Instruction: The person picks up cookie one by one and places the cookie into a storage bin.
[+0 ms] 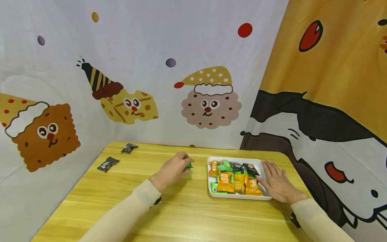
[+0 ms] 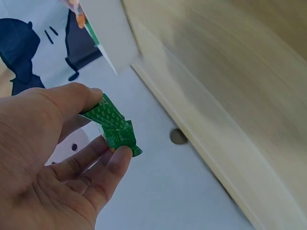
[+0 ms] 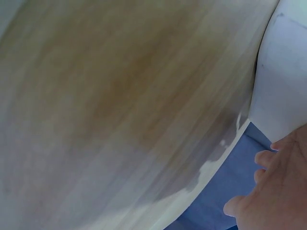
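Observation:
My left hand [image 1: 173, 170] is over the table left of the white tray [image 1: 242, 197]. Between its thumb and fingertips it pinches a small green wrapped snack [image 2: 116, 125], plain to see in the left wrist view and mostly covered by the hand in the head view. At the tray's right side lies my right hand [image 1: 278, 184], fingers extended along the rim and thumb reaching over the edge. Inside the tray are several wrapped snacks: orange packets [image 1: 225, 182], green packets [image 1: 224, 166] and black packets [image 1: 237, 167]. The right wrist view has the hand beside the tray's outer wall [image 3: 288, 72].
Two black wrapped snacks lie apart at the table's far left, one nearer [image 1: 108, 164] and one near the back edge [image 1: 129, 148]. The wooden table [image 1: 187, 215] meets a printed cloth backdrop [image 1: 169, 101] behind and at the sides.

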Demonstrator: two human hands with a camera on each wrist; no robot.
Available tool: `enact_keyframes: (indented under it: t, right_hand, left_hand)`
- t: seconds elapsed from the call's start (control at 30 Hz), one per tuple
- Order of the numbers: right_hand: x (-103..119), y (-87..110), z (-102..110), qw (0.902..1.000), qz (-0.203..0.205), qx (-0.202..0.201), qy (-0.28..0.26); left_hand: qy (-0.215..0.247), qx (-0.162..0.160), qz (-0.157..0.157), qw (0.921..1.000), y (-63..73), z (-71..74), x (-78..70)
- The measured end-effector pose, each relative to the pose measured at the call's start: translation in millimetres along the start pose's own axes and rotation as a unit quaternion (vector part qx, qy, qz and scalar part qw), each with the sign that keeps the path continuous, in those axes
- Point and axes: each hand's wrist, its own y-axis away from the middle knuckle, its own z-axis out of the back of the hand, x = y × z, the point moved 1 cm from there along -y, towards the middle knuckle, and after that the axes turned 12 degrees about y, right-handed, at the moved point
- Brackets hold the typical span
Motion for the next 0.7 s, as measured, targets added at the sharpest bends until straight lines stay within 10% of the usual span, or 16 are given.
enact_keyframes:
  t: [0.7]
  right_hand:
    - [-8.3, -5.1, -6.8, 0.9997, 0.002, 0.010, -0.020]
  left_hand:
    - [0.000, 0.027, -0.059, 0.9979, -39.6, -38.9, -58.9]
